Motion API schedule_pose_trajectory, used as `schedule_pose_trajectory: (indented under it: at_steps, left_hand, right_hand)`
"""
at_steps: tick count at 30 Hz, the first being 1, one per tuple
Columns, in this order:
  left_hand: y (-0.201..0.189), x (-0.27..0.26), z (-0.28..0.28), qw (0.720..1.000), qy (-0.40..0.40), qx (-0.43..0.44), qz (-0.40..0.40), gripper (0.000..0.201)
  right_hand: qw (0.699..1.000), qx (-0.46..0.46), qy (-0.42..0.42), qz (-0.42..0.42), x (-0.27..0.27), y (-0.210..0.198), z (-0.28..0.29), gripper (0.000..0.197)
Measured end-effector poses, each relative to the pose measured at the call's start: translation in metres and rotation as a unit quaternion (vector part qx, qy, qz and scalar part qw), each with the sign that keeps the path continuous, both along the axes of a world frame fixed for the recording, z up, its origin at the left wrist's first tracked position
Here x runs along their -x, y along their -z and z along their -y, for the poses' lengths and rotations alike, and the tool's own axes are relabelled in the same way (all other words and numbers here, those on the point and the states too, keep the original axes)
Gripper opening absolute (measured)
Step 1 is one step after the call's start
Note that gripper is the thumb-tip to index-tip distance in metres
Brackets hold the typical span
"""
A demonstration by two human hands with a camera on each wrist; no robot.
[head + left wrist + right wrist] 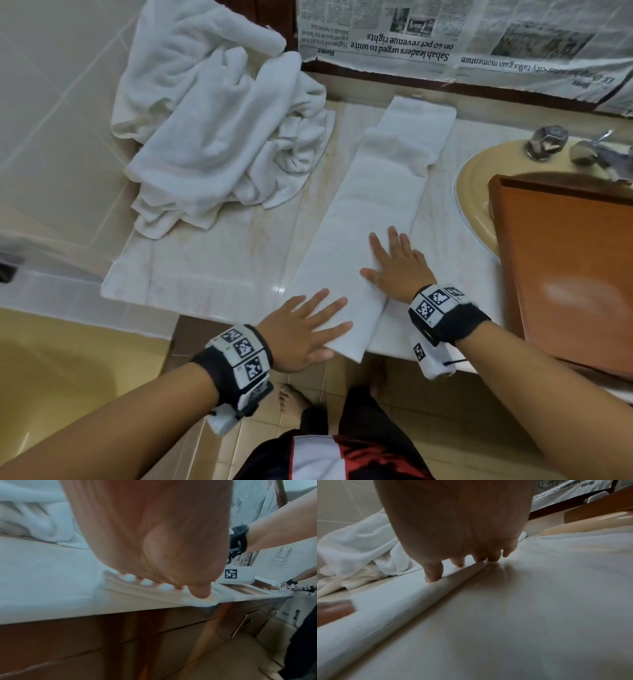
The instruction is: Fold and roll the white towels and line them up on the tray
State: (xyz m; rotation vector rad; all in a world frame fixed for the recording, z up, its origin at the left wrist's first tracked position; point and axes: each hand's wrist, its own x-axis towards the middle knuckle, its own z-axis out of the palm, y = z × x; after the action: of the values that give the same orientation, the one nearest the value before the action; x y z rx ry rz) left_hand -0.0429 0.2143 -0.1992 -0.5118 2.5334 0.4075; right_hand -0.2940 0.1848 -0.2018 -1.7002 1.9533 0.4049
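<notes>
Spread fingers [392,240] of the right hand [399,265] press flat on the folded towel [373,192], a long strip running near to far on the worktop [212,270]; the left hand [301,330], also spread, presses its near end. Crumpled towels [219,116] lie far left, the orange tray [565,274] over the sink [474,202] at right

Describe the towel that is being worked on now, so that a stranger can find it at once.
Look at the pale marble counter left of the yellow sink. A long, narrow folded towel lies flat there, running from the front edge toward the newspaper at the back. Unlike the crumpled towel heap to its left, it is smooth, and both hands press flat on its near end.
</notes>
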Motion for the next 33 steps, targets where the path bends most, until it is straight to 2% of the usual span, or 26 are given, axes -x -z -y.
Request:
schedule_pose_trajectory:
  at_steps: [4, 5, 7, 9, 11, 12, 13, 17, 20, 23, 26, 29, 33]
  left_hand:
    - [-0.003, -0.023, 0.012, 0.998, 0.018, -0.062, 0.0, 0.074]
    - [-0.004, -0.025, 0.015, 0.996, 0.001, -0.087, -0.02, 0.075]
    - [-0.006, -0.024, 0.022, 0.98, -0.099, -0.142, -0.097, 0.076]
    - [-0.008, -0.016, 0.03, 0.955, -0.186, -0.111, -0.201, 0.067]
    - [-0.007, 0.002, 0.036, 0.943, -0.185, -0.038, -0.272, 0.056]
    - [-0.007, 0.013, 0.039, 0.942, -0.18, -0.016, -0.281, 0.055]
    - [-0.005, 0.024, 0.042, 0.948, -0.18, -0.002, -0.263, 0.058]
    - [0.008, 0.045, 0.05, 0.967, -0.23, 0.029, -0.103, 0.062]
    - [0.02, 0.046, 0.049, 0.967, -0.231, 0.038, -0.096, 0.066]
    - [0.025, 0.044, 0.049, 0.968, -0.234, 0.028, -0.091, 0.071]
    - [0.024, 0.045, 0.051, 0.97, -0.226, 0.022, -0.082, 0.071]
    - [0.019, 0.045, 0.053, 0.972, -0.226, 0.001, -0.07, 0.067]
    - [0.017, 0.043, 0.053, 0.973, -0.221, -0.023, -0.066, 0.068]
  right_hand:
    - [1.0, -0.019, -0.013, -0.019, 0.006, -0.004, 0.015, 0.08]
    - [0.999, -0.021, -0.016, -0.023, 0.008, -0.005, 0.019, 0.08]
    - [0.999, -0.025, -0.02, -0.027, 0.014, -0.007, 0.029, 0.08]
    - [0.999, -0.024, -0.023, -0.026, 0.021, -0.008, 0.039, 0.08]
    - [0.999, -0.016, -0.033, -0.021, 0.028, -0.008, 0.047, 0.079]
    - [0.999, -0.012, -0.04, -0.017, 0.033, -0.008, 0.051, 0.079]
    - [0.999, -0.009, -0.047, -0.016, 0.038, -0.009, 0.055, 0.079]
    - [0.997, 0.012, -0.061, -0.05, 0.042, -0.013, 0.058, 0.072]
    - [0.997, 0.049, -0.046, -0.031, 0.009, -0.01, 0.033, 0.068]
    - [0.997, 0.032, -0.063, 0.026, -0.023, 0.0, -0.012, 0.076]
    - [0.998, 0.038, -0.055, 0.021, -0.021, 0.004, -0.045, 0.086]
    - [0.999, 0.028, -0.026, 0.01, -0.011, 0.003, -0.07, 0.088]
    - [0.999, 0.028, 0.017, -0.003, -0.019, -0.004, -0.092, 0.073]
